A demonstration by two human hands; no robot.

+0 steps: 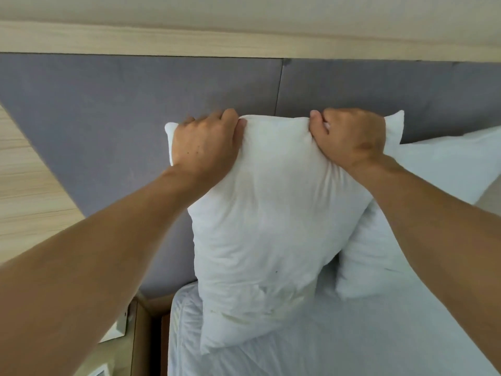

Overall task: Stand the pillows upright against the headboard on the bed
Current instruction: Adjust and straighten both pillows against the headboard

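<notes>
A white pillow (271,226) stands on end on the bed (352,343), its top edge against the grey padded headboard (108,118). My left hand (206,142) grips the pillow's top left corner and my right hand (349,137) grips the top right part of the same edge. A second white pillow (423,185) leans against the headboard to the right, partly hidden behind the first pillow and my right forearm.
A wooden band (189,42) runs above the headboard. A light wooden panel (24,180) stands at the left. Below it a bedside unit (141,321) with a small white object (116,329) sits close to the bed's left edge.
</notes>
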